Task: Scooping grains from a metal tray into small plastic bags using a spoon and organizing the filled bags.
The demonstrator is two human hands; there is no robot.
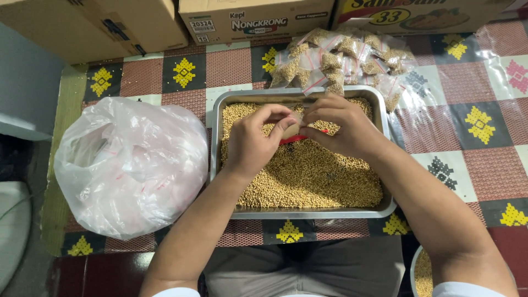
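Over the tray [385, 206] of seeds, both hands — left hand [254, 140], right hand [340, 122] — pinch a small bag [292, 131] between their fingertips.

— What colours does the mat [473, 71] show?

— A check of dark red, white and black squares, with yellow diamond motifs on the black ones, a pink motif at the far right, and a green edge.

— And the tray [308, 213]?

— Silvery grey metal, filled with tan-yellow grains [308, 176].

— The small bag [292, 132] between the hands?

— Clear, with a red strip; the filled packets [341, 58] behind match it.

— The big bag [129, 165]?

— Milky white, faint red streaks inside. The cardboard boxes [110, 22] are brown.
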